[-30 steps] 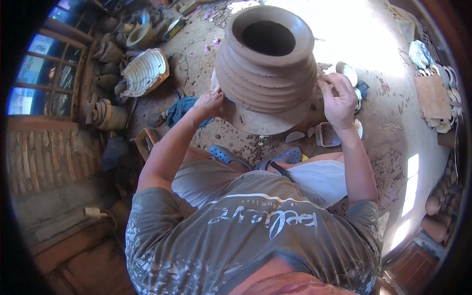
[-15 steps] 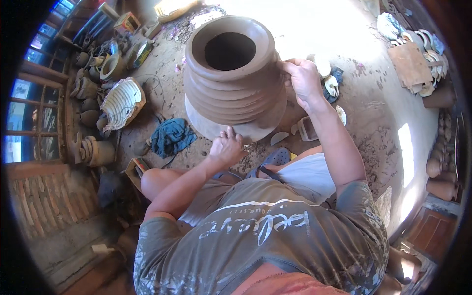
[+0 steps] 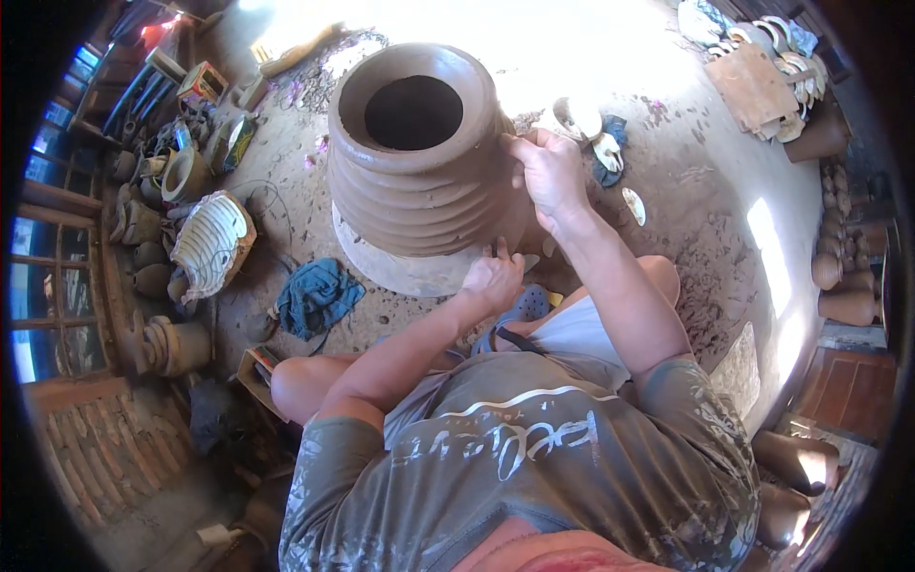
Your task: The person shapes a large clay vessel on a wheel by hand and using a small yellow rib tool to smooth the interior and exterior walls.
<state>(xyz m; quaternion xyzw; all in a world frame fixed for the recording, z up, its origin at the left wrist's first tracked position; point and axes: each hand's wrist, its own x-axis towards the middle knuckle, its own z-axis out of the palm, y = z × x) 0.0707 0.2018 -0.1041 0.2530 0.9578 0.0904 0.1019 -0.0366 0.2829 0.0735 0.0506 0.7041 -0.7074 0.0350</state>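
A large brown ribbed clay pot [image 3: 419, 162] stands on a round base disc [image 3: 400, 272] on the dirt floor, its dark mouth facing up. My left hand [image 3: 493, 276] presses against the pot's lower wall near the disc, fingers bent on the clay. Higher up, my right hand [image 3: 548, 172] lies flat on the right side of the pot below the rim. Neither hand holds anything loose. My knees are spread either side of the pot.
A blue rag [image 3: 316, 297] lies on the floor left of the disc. A ribbed pale basket-like piece [image 3: 212, 243] and several clay vessels [image 3: 172, 345] stand at the left. Small dishes and a board [image 3: 753, 86] lie at the far right; pots [image 3: 843, 305] line the right edge.
The view has shifted so the pot sits more to the left. My left hand moved from the floor side up against the pot's base; my right hand stays on the pot's right wall.
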